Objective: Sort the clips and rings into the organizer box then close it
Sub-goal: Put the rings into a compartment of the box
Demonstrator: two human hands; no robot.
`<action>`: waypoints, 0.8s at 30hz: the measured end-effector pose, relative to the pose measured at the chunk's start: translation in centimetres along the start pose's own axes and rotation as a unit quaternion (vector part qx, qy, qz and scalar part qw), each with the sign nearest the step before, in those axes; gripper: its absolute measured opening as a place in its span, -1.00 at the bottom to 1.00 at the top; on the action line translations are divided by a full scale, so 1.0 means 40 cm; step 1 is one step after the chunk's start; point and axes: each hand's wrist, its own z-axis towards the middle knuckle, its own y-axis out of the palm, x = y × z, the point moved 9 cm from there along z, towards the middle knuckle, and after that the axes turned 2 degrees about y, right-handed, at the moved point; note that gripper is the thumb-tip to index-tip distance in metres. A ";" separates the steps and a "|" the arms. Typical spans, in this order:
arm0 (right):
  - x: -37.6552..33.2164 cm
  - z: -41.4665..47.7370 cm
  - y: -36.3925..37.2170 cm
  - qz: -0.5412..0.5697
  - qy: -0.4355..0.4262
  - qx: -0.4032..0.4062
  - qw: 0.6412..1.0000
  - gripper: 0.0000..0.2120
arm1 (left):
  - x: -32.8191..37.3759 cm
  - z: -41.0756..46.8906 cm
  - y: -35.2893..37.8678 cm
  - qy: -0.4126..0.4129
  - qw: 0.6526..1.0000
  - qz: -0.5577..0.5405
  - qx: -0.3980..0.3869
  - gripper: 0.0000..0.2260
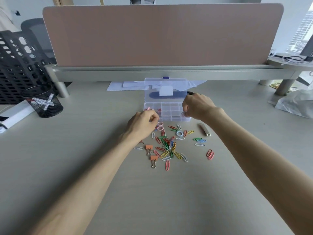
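Note:
A clear organizer box [166, 114] stands mid-desk with its lid [166, 87] upright. Pink binder clips [151, 109] lie in its left compartment. My left hand [144, 123] hovers at the box's front left corner, fingertips pinched together; anything between them is hidden. My right hand [197, 106] is at the box's right end, pinching what looks like a pale ring [184, 114] over the right compartment. In front of the box lie two pink rings [160, 126], a pale blue ring [179, 133], a heap of coloured paper clips [167, 145] and two orange binder clips [151, 153].
A short metal strip [205, 130] lies right of the clips. A black mesh cup [43, 102] and a black crate [18, 65] stand at the left. A pink divider panel [162, 34] backs the desk, papers [125, 85] beneath it. A plastic bag [294, 102] sits far right.

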 end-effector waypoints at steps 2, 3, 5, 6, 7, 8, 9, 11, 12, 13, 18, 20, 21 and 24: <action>0.000 -0.003 -0.001 0.009 -0.003 0.004 1.000 -0.86 | 0.002 -0.004 -0.001 -0.001 1.000 0.005 -0.003 -0.86; 0.002 -0.004 0.000 0.017 -0.002 0.003 1.000 -0.86 | 0.003 -0.005 -0.001 -0.002 1.000 0.007 -0.004 -0.86; 0.007 -0.006 0.002 0.028 -0.003 0.003 1.000 -0.87 | 0.006 -0.009 -0.002 0.000 1.000 0.012 -0.007 -0.87; 0.009 -0.007 0.002 0.032 -0.004 0.005 0.999 -0.88 | 0.008 -0.011 -0.003 0.002 1.000 0.016 -0.008 -0.87; 0.012 -0.007 0.002 0.038 -0.005 0.009 0.999 -0.90 | 0.010 -0.012 -0.005 0.004 1.000 0.020 -0.008 -0.87; 0.013 -0.007 0.001 0.045 -0.006 0.013 0.999 -0.91 | 0.013 -0.013 -0.007 0.007 1.000 0.024 -0.005 -0.87; 0.014 -0.007 0.002 0.051 -0.007 0.015 0.999 -0.92 | 0.017 -0.014 -0.009 0.014 1.000 0.027 0.000 -0.87; 0.014 -0.006 0.005 0.058 -0.011 0.012 0.998 -0.92 | 0.029 -0.015 -0.016 0.042 0.998 0.038 0.021 -0.85; 0.013 -0.006 0.006 0.060 -0.013 0.012 0.998 -0.92 | 0.038 -0.015 -0.020 0.060 0.996 0.050 0.035 -0.83; 0.013 -0.005 0.008 0.061 -0.016 0.012 0.998 -0.92 | 0.045 -0.013 -0.022 0.076 0.994 0.067 0.046 -0.80; 0.014 0.001 0.015 0.060 -0.030 0.009 0.998 -0.87 | 0.052 0.002 -0.002 0.100 0.986 0.132 0.032 -0.72; 0.017 0.005 0.017 0.059 -0.031 0.005 0.998 -0.79 | 0.050 0.006 0.002 0.102 0.985 0.138 0.032 -0.74; 0.018 0.008 0.017 0.059 -0.035 0.004 0.998 -0.77 | 0.049 0.007 0.001 0.102 0.985 0.137 0.036 -0.75; 0.015 0.012 0.014 0.056 -0.053 0.000 0.997 -0.80 | 0.049 0.010 -0.007 0.104 0.983 0.137 0.055 -0.78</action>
